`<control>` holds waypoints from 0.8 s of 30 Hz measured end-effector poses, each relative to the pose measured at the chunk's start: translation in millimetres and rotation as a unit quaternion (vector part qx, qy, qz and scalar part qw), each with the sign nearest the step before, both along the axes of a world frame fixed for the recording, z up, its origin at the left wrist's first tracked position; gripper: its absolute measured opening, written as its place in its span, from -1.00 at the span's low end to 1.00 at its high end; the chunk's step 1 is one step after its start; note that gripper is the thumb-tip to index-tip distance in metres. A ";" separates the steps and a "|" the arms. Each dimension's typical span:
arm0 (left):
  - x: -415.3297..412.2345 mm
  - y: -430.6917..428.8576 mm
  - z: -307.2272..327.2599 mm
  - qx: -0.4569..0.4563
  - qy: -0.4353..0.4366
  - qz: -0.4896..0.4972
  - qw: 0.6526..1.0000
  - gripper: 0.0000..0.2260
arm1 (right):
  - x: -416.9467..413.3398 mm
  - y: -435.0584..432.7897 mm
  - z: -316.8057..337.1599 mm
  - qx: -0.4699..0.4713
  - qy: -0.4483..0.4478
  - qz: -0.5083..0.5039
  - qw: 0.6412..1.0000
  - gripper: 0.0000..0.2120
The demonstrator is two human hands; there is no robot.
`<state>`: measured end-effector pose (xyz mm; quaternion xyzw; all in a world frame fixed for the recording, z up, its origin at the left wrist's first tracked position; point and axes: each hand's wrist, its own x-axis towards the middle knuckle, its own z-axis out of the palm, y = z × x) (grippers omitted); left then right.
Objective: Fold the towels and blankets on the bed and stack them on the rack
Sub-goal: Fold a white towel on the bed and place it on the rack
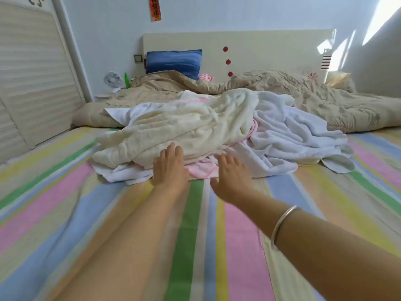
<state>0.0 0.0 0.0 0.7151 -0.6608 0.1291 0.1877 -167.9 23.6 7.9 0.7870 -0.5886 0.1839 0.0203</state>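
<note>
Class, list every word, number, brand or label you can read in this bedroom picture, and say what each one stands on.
Red paper strip on the wall above the headboard: dark Chinese characters, too blurred to read.
Green bottle beside the bed: any label is too small to read.
No other writing shows.

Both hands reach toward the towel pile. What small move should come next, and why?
Probably grip the near edge of the cream blanket and lift it off the pile. It lies crumpled on top of the pink towel and white towels, and the left hand and right hand are open at the pile's near side.
</note>
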 end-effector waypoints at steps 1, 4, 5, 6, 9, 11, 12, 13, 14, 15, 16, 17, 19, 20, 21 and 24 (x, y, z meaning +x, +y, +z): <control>-2.4 -17.3 0.8 -0.014 -0.010 0.000 1.000 -0.54 | -0.3 -6.9 -8.3 0.015 -0.019 -0.009 1.000 -0.39; 1.0 -46.8 0.5 -0.031 -0.064 0.043 0.997 -0.55 | 3.1 -16.2 -35.8 0.051 -0.089 -0.012 0.995 -0.38; 1.1 -53.1 -2.3 -0.021 -0.088 0.062 0.994 -0.59 | 1.4 -19.3 -42.4 0.057 -0.111 -0.017 0.992 -0.39; -0.1 -54.7 -5.2 -0.002 -0.104 0.081 0.991 -0.65 | -1.5 -22.5 -45.4 0.061 -0.140 -0.028 0.988 -0.42; 1.2 -49.9 -22.6 0.047 -0.122 0.112 0.985 -0.76 | -2.3 -21.9 -54.0 0.078 -0.164 -0.039 0.983 -0.49; 1.0 -50.7 -18.4 0.024 -0.159 0.106 0.981 -0.75 | -1.0 -20.3 -53.0 0.089 -0.146 -0.023 0.985 -0.45; 1.7 -53.4 -12.7 0.007 -0.170 0.100 0.980 -0.76 | 0.2 -20.3 -48.7 0.089 -0.143 -0.016 0.986 -0.44; 3.7 -56.8 -8.9 -0.007 -0.165 0.093 0.982 -0.77 | 1.1 -23.2 -45.7 0.083 -0.142 -0.012 0.986 -0.43; 5.5 -58.7 -7.0 -0.007 -0.145 0.081 0.986 -0.78 | 2.1 -25.0 -43.2 0.082 -0.138 -0.010 0.987 -0.43; 7.0 -59.1 -6.3 -0.005 -0.105 0.067 0.992 -0.79 | 2.6 -25.6 -42.1 0.081 -0.133 -0.008 0.988 -0.42; 8.3 -56.9 -6.6 0.001 -0.043 0.056 0.997 -0.79 | 2.7 -24.7 -41.3 0.080 -0.126 -0.006 0.989 -0.41; 8.2 -50.8 -6.1 0.006 0.013 0.048 0.999 -0.80 | 2.5 -23.6 -40.9 0.074 -0.119 -0.003 0.990 -0.40; 8.8 -31.5 -10.2 0.013 0.066 0.029 0.997 -0.80 | 1.6 -20.5 -38.6 0.049 -0.110 -0.005 0.993 -0.36; 9.9 -20.2 -13.8 0.014 0.071 0.013 0.997 -0.81 | -0.3 -19.5 -36.6 0.035 -0.110 -0.008 0.993 -0.34; 12.5 -3.8 -16.7 0.017 0.079 -0.004 0.997 -0.81 | -0.4 -15.2 -33.6 0.024 -0.114 -0.008 0.993 -0.31; 13.2 51.1 -24.0 0.062 0.123 -0.067 0.988 -0.80 | -3.7 2.1 -26.8 -0.004 -0.089 0.013 0.996 -0.17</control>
